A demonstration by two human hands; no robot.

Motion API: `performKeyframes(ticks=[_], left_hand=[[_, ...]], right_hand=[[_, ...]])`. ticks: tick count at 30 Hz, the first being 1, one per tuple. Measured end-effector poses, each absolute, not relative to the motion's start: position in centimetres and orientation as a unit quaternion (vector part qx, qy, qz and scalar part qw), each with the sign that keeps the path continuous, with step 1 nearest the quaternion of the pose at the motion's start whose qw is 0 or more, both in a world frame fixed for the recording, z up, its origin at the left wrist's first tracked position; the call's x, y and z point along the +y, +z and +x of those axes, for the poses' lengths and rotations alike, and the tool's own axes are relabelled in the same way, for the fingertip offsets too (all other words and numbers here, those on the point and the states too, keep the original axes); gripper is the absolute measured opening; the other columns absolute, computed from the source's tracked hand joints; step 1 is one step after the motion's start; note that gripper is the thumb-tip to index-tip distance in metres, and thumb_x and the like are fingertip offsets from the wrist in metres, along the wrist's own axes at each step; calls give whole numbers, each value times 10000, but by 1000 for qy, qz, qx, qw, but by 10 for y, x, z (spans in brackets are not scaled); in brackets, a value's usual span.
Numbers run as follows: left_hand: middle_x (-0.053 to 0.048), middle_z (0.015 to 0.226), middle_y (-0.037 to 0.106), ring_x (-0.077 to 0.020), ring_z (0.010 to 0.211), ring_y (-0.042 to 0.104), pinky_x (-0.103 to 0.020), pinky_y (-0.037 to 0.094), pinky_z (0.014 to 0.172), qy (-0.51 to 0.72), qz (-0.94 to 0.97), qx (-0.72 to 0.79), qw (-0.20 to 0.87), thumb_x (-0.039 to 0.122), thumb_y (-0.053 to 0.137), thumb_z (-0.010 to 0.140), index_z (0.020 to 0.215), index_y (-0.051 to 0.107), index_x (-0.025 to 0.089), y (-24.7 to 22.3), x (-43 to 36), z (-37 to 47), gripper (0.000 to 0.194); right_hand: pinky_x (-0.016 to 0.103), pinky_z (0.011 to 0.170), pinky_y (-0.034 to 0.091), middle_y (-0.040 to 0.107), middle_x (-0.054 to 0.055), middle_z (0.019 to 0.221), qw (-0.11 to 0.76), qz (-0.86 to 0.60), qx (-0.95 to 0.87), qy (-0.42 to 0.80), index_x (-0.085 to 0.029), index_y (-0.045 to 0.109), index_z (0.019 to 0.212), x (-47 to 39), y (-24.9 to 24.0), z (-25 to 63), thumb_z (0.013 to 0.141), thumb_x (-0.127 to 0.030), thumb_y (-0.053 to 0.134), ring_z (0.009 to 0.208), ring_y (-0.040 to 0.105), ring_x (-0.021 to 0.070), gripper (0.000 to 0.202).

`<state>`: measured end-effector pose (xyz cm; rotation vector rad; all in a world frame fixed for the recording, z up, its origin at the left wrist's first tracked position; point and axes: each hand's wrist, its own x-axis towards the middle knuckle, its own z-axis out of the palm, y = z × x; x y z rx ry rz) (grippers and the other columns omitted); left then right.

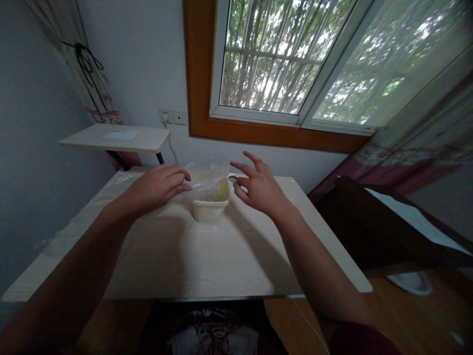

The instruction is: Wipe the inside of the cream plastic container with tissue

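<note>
A small cream plastic tub [210, 212] with a yellowish inner wall stands upright on the table, between my hands. Crinkled clear plastic film [203, 185] rises behind the tub and covers part of its opening. My left hand [158, 188] is at the tub's left, its thumb and fingers closed on the film's edge. To the right of the tub, my right hand [260, 186] pinches a small round, dark-centred piece [232, 178] between thumb and index finger, the other fingers raised. What this piece is, I cannot make out. The tub's contents are mostly hidden.
The pale wooden table [229, 266] reaches the wall below a window. A raised shelf [136, 140] with a paper on it stands at the back left. More clear plastic [77, 212] lies along the left edge. A dark brown object [391, 227] stands off the right side.
</note>
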<state>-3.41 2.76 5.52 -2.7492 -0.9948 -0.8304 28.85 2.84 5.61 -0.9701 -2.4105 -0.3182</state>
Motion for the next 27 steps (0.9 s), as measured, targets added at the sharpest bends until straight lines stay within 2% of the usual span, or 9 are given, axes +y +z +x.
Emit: performKeyframes(ticks=[3,6,11,14,17,21,25,27], left_hand=[[-62,1117,734,-232,1101,655,-451,472,1086,-274,-913,-295,61,403,517,991,924,692,227,56,27,-29,257],[-44,1076,753,-204,1070,685,-477,439,1152,-280,-923,-258,55,411,532,988,865,671,227,57,23,-18,262],[-9,1030,762,-161,1004,714,-482,408,1195,-289,-935,-204,16,372,583,972,848,637,237,52,12,-2,192],[-6,1037,762,-168,1012,720,-475,429,1182,-287,-937,-199,-28,344,635,941,823,636,242,43,10,-4,157],[-18,1062,761,-201,1052,715,-449,511,1098,-270,-938,-215,-38,344,662,918,846,673,261,32,11,-12,110],[-38,1116,759,-220,997,715,-424,559,971,-224,-945,-239,6,361,656,920,924,714,280,17,14,-29,99],[-47,1207,741,-222,978,696,-434,551,958,-207,-938,-277,32,355,668,912,880,729,269,3,12,-42,110],[-42,1192,743,-222,983,686,-450,536,990,-242,-922,-301,29,370,690,892,799,717,256,-4,11,-46,149]], right_hand=[[601,1089,415,642,105,1313,310,-271,-908,-73,-240,675,1003,21,61,281,937,-279,609,1356,450,333,101],[551,1067,453,587,122,1351,328,-222,-917,-46,-255,598,1171,13,66,269,934,-324,627,1296,507,299,249],[464,1036,470,582,113,1390,194,-238,-951,-39,-242,545,1344,14,65,257,897,-241,623,1240,566,285,454],[408,970,478,611,95,1385,118,-268,-955,-46,-226,623,1268,19,58,259,866,-163,593,1128,634,260,408],[369,899,467,720,84,1170,75,-280,-955,-59,-202,701,1117,22,52,265,866,-134,561,987,668,234,295],[366,858,431,752,101,1008,73,-292,-947,-111,-172,730,989,21,48,281,909,-134,514,902,656,228,233],[367,818,410,755,99,1016,91,-298,-940,-142,-171,729,921,19,39,299,928,-132,497,873,641,219,235],[375,811,407,753,95,1050,106,-298,-936,-156,-175,719,893,18,32,306,940,-140,492,887,634,221,235]])
